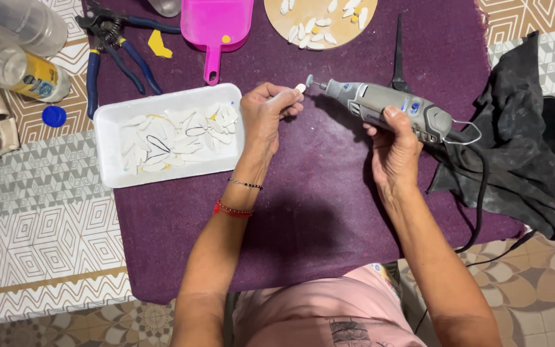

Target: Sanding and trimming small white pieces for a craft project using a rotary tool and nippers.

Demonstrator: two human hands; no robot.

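Observation:
My left hand point(266, 115) pinches a small white piece point(300, 88) between thumb and fingers, held over the purple cloth point(316, 212). My right hand point(394, 142) grips a grey corded rotary tool point(393, 106), whose small grinding tip point(309, 81) sits right beside the white piece, almost touching it. A white foam tray point(105, 138) holding several white cut pieces lies just left of my left hand.
A round wooden disc point(277, 19) with white petals sits at the top centre, a pink scoop point(216, 29) and blue-handled pliers point(120, 54) top left. Plastic bottles point(14, 61) stand far left. A dark rag point(521, 148) lies right, with the tool's black cord point(480, 205) trailing down.

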